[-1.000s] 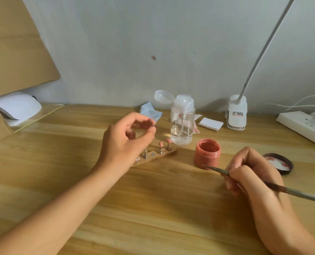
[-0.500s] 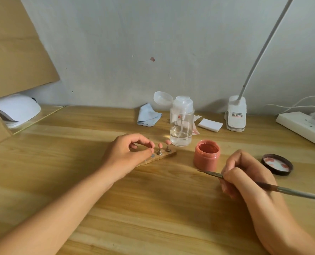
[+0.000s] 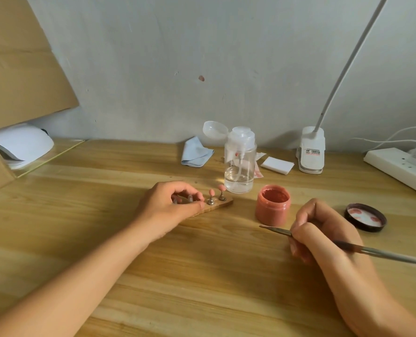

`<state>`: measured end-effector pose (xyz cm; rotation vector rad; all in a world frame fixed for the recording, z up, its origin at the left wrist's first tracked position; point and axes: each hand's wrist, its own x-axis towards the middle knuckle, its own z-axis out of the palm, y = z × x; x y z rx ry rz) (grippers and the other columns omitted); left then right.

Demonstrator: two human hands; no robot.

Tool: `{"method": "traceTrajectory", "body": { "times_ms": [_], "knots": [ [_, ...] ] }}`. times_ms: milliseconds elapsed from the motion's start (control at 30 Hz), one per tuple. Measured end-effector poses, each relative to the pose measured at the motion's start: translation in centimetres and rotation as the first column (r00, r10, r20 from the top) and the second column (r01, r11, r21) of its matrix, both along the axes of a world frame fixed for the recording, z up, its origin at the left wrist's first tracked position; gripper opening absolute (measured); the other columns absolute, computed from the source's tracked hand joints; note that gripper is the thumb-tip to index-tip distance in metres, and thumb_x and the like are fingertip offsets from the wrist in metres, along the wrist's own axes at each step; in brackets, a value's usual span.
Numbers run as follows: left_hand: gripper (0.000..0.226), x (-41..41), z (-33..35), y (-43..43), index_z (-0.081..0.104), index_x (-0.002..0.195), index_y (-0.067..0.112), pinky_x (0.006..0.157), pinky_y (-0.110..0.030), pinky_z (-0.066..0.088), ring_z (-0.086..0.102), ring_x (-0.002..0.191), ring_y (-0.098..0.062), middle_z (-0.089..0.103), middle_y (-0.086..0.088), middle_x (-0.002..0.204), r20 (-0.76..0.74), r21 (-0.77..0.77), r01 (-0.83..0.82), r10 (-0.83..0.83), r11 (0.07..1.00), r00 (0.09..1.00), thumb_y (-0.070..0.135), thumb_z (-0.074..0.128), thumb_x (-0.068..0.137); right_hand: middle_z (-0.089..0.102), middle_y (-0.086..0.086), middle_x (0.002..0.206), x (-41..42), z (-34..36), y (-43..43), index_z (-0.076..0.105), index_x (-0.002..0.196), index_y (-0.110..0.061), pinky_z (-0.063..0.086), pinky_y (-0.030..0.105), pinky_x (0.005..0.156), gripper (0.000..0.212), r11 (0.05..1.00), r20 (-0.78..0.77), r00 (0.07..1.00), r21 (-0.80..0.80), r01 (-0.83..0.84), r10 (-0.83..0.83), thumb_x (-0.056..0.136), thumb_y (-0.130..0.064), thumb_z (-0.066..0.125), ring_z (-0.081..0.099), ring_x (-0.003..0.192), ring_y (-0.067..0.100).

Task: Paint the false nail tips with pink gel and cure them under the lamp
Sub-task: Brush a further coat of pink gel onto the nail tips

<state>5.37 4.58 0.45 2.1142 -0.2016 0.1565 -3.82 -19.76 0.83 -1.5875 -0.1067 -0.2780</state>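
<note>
A small wooden holder (image 3: 222,204) lies mid-table with metal pegs; two pegs carry pink-painted nail tips (image 3: 211,192). My left hand (image 3: 168,210) rests over the holder's left end, fingers curled and pinching a peg there; whatever tops that peg is hidden. An open jar of pink gel (image 3: 272,207) stands to the right of the holder. My right hand (image 3: 323,237) grips a thin brush (image 3: 384,255), whose tip points left, just below the jar. The white curing lamp (image 3: 19,144) sits at the far left.
A clear pump bottle (image 3: 239,166) stands right behind the holder. Blue cloth (image 3: 196,152), white pads (image 3: 277,165) and a desk lamp's clamp base (image 3: 311,152) line the wall. The jar's lid (image 3: 365,217) lies right; a power strip (image 3: 401,169) far right. Cardboard (image 3: 19,57) leans over the curing lamp.
My left hand, raised a second ago with its fingertips pinched, has come down onto the holder's left end. My right hand with the brush has barely shifted.
</note>
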Motion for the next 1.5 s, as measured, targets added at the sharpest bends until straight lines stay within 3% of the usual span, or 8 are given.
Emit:
{"method": "traceTrajectory", "body": {
  "times_ms": [267, 400, 600, 733, 1000, 1167, 1333, 1500],
  "knots": [
    [0.021, 0.6, 1.2, 1.7, 0.072, 0.075, 0.034, 0.068, -0.024, 0.041, 0.05, 0.058, 0.004, 0.067, 0.02, 0.071, -0.134, 0.088, 0.108, -0.095, 0.99, 0.986, 0.038, 0.082, 0.058, 0.056, 0.009, 0.052, -0.1, 0.1, 0.2, 0.048, 0.067, -0.009, 0.036, 0.017, 0.042, 0.029, 1.0, 0.026, 0.999, -0.013, 0.027, -0.026, 0.087, 0.011, 0.054, 0.045, 0.042, 0.009],
    [0.016, 0.4, 1.4, 1.9, 0.071, 0.073, 0.034, 0.065, -0.025, 0.041, 0.053, 0.06, -0.003, 0.065, 0.019, 0.064, -0.118, 0.097, 0.122, -0.11, 0.988, 0.987, 0.036, 0.082, 0.062, 0.052, 0.001, 0.057, -0.8, 0.2, 0.7, 0.05, 0.086, -0.012, 0.043, 0.042, 0.054, 0.014, 0.983, 0.199, 0.964, -0.012, 0.185, -0.18, 0.09, -0.006, 0.061, 0.043, 0.05, 0.016],
    [0.023, 0.0, 1.5, 1.6, 0.07, 0.071, 0.039, 0.079, -0.037, 0.049, 0.062, 0.076, -0.011, 0.066, 0.016, 0.068, 0.052, 0.234, 0.039, -0.053, 0.971, 0.997, 0.026, 0.087, 0.07, 0.068, -0.001, 0.081, -1.5, 0.9, 0.9, 0.062, 0.09, -0.018, 0.047, 0.015, 0.062, 0.016, 0.968, 0.287, 0.934, -0.073, 0.241, -0.211, 0.08, -0.03, 0.066, 0.061, 0.069, 0.007],
    [0.023, -0.8, 1.6, 1.4, 0.067, 0.076, 0.039, 0.079, -0.042, 0.053, 0.065, 0.079, -0.013, 0.069, 0.016, 0.072, 0.124, 0.29, 0.023, -0.061, 0.957, 0.99, 0.027, 0.085, 0.071, 0.073, -0.006, 0.087, -1.2, 0.8, 0.4, 0.069, 0.095, -0.023, 0.047, 0.011, 0.073, 0.017, 0.953, 0.288, 0.93, -0.131, 0.273, -0.227, 0.091, -0.006, 0.067, 0.066, 0.08, 0.011],
    [0.019, -1.2, 1.9, 1.7, 0.067, 0.078, 0.044, 0.075, -0.03, 0.052, 0.066, 0.082, -0.004, 0.069, 0.023, 0.074, 0.154, 0.36, -0.037, -0.02, 0.932, 0.988, 0.038, 0.083, 0.071, 0.07, -0.016, 0.078, -0.6, 0.7, -0.4, 0.063, 0.09, -0.036, 0.046, 0.023, 0.067, 0.012, 0.836, 0.358, 0.897, -0.382, 0.394, -0.26, 0.087, -0.025, 0.057, 0.064, 0.076, 0.013],
    [0.018, -1.0, 2.9, 2.4, 0.071, 0.074, 0.033, 0.087, -0.045, 0.056, 0.072, 0.08, -0.007, 0.074, 0.016, 0.079, 0.062, 0.233, 0.064, -0.08, 0.97, 0.995, 0.021, 0.084, 0.075, 0.069, -0.011, 0.076, 0.4, 0.3, -0.6, 0.052, 0.091, -0.029, 0.048, 0.033, 0.068, 0.007, 0.782, 0.33, 0.901, -0.464, 0.416, -0.283, 0.089, -0.026, 0.059, 0.063, 0.074, 0.01],
    [0.017, -1.6, 4.5, 1.5, 0.069, 0.073, 0.03, 0.072, -0.026, 0.052, 0.067, 0.07, 0.002, 0.072, 0.02, 0.076, 0.243, 0.229, 0.083, -0.139, 0.97, 0.96, 0.019, 0.081, 0.077, 0.068, -0.006, 0.07, 1.0, 0.8, -0.5, 0.052, 0.089, -0.029, 0.05, 0.044, 0.065, 0.007, 0.739, 0.277, 0.913, -0.538, 0.406, -0.3, 0.091, -0.032, 0.058, 0.063, 0.068, 0.015],
    [0.018, -3.7, 3.0, -2.4, 0.069, 0.075, 0.035, 0.059, -0.013, 0.043, 0.052, 0.057, 0.003, 0.067, 0.027, 0.075, 0.15, 0.234, 0.313, -0.352, 0.92, 0.924, 0.021, 0.081, 0.075, 0.067, -0.004, 0.07, 1.6, 1.2, -0.4, 0.052, 0.089, -0.03, 0.051, 0.046, 0.064, 0.01, 0.709, 0.223, 0.927, -0.598, 0.374, -0.301, 0.093, -0.033, 0.06, 0.06, 0.064, 0.017]
  ]
}}
